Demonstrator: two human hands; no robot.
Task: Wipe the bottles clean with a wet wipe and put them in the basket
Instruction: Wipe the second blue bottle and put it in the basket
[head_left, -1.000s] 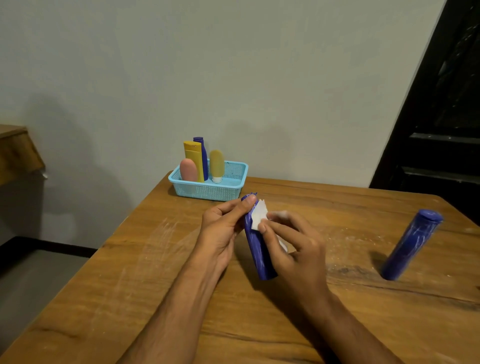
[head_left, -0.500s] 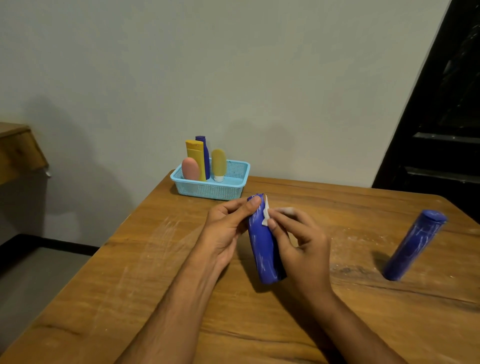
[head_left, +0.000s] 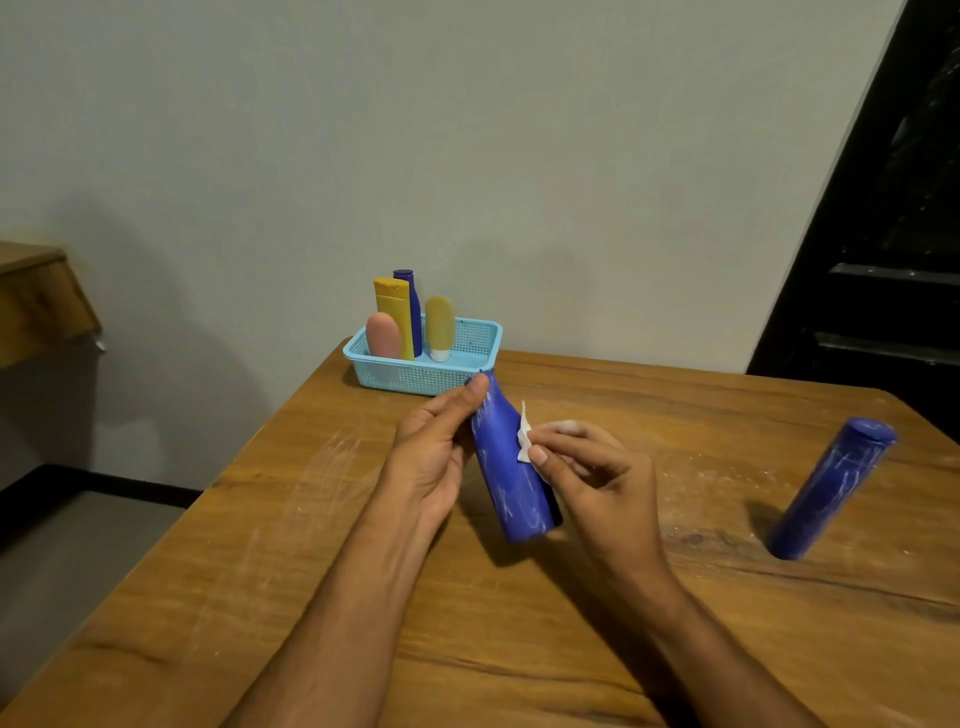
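From the head view, the left hand (head_left: 431, 457) grips a blue bottle (head_left: 511, 467) tilted above the wooden table (head_left: 363, 597), its top near the basket (head_left: 415, 376), while the right hand (head_left: 597, 478) pinches a white wet wipe (head_left: 523, 435) against the bottle's side.

Basket (head_left: 415, 375) set at the table's (head_left: 311, 597) far edge by the wall, four bottles (head_left: 395, 317) stood in its left half, a bottle (head_left: 511, 473) held between both hands in front of it, another bottle (head_left: 831, 488) stood tilted well to the right
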